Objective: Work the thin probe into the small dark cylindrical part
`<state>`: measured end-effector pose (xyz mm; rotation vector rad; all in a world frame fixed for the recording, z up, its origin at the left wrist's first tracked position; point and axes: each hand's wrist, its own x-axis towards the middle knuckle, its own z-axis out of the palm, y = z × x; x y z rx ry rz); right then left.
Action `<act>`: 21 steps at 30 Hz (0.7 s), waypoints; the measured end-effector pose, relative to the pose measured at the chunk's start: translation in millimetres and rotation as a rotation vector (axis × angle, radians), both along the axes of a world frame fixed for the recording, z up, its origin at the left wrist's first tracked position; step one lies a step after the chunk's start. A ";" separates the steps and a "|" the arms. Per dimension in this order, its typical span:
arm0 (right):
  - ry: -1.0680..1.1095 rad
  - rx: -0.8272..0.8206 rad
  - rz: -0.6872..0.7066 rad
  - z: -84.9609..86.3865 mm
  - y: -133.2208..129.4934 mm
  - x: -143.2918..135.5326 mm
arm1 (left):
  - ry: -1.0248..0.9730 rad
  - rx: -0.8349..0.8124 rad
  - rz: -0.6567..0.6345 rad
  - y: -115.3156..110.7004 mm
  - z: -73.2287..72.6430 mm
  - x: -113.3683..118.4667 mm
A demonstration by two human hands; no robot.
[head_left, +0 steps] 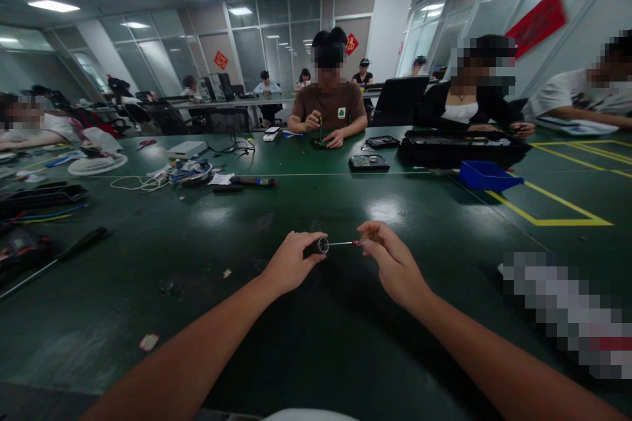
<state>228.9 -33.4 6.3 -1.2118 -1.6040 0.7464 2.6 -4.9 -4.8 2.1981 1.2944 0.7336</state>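
My left hand (292,262) is closed around a short dark cylinder (322,246) with a pale ring at its round end, which faces right. Its kind is not plain from here, and my fingers and palm cover the rest of it. In my right hand (395,266) is a screwdriver (340,243) with a thin metal shaft and a reddish handle partly hidden by the fingers. The shaft lies level and points left, its tip at the ringed end of the cylinder; whether it touches cannot be made out. Both hands are above the green table (316,342).
A long screwdriver (64,256) lies at the left beside dark parts. Farther back are a cable bundle (190,172), a dark stick-like tool (254,181), a circuit-board device (368,162) and a blue bin (488,175). A co-worker (330,102) sits opposite, handling a small tool.
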 end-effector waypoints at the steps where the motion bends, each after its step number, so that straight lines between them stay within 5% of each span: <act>1: 0.014 -0.006 0.016 -1.2 0.2 -0.1 | 0.002 -0.002 0.006 -0.1 0.1 0.1; 11: 0.246 -0.080 -0.017 -2.3 8.3 -2.9 | -0.013 -0.004 0.034 -1.8 1.5 1.0; 21: 0.776 -0.492 0.080 -4.5 15.0 -3.0 | 0.025 0.025 0.000 -2.3 -1.7 2.7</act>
